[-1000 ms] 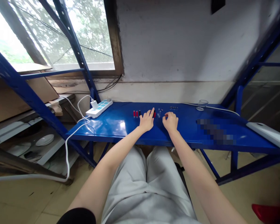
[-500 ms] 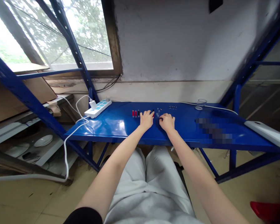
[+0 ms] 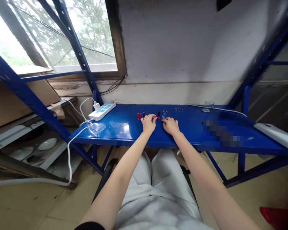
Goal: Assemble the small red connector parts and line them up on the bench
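Observation:
Both my hands rest on a blue metal table point(image 3: 120, 127) at its middle. My left hand point(image 3: 148, 123) is curled, with its fingertips pinched on a small red piece point(image 3: 157, 117) that sticks out to the right. My right hand point(image 3: 170, 125) lies close beside it, fingers bent, its fingertips at the other end of that red piece. Just left of my left hand stand small red and black plug-like parts point(image 3: 140, 115). A black part point(image 3: 158, 113) and small clear parts point(image 3: 163, 114) sit just beyond my hands.
A white power strip point(image 3: 102, 111) with a plugged charger and white cable lies at the table's back left. A row of tiny dark parts point(image 3: 179, 110) and a clear glass point(image 3: 207, 106) stand at the back right. A white device point(image 3: 276, 135) lies far right. Blue rack posts flank the table.
My left hand went from flat with spread fingers to curled and drew back toward me. A red piece now shows between the two hands, and my right hand has shifted slightly left.

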Available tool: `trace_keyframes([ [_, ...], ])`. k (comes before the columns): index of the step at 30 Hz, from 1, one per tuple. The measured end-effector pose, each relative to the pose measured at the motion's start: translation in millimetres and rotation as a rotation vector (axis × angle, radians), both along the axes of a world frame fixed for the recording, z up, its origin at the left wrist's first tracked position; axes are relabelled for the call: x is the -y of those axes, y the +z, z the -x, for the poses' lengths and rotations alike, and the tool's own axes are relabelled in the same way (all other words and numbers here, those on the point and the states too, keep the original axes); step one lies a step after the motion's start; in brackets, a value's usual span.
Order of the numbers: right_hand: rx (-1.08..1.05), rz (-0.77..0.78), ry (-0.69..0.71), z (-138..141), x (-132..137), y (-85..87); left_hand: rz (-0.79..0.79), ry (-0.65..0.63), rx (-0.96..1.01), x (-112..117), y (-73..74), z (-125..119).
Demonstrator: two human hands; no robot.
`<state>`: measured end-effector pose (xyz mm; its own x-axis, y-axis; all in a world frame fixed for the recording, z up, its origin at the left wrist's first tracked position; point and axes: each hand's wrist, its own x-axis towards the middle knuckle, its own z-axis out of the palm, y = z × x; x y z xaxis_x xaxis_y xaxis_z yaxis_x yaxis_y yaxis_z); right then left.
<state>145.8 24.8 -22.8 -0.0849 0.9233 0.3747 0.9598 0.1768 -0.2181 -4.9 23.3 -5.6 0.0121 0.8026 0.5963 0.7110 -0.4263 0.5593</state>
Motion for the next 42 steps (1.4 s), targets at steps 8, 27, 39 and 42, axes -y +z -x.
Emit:
trace_keyframes([
  [8,-0.026,0.051,0.025,-3,-7,-3.4,0.059,-0.001,0.201,-3,-1.6,4],
  [27,-0.309,-0.154,0.172,-6,-6,1.4,0.052,-0.031,0.27,-4,-4.0,6],
  [39,-0.774,-0.188,0.275,-7,-6,3.2,0.093,-0.047,0.277,-11,-11.3,8],
  [42,-0.808,-0.179,0.294,-8,-8,1.5,0.109,-0.039,0.284,-11,-10.7,9],
])
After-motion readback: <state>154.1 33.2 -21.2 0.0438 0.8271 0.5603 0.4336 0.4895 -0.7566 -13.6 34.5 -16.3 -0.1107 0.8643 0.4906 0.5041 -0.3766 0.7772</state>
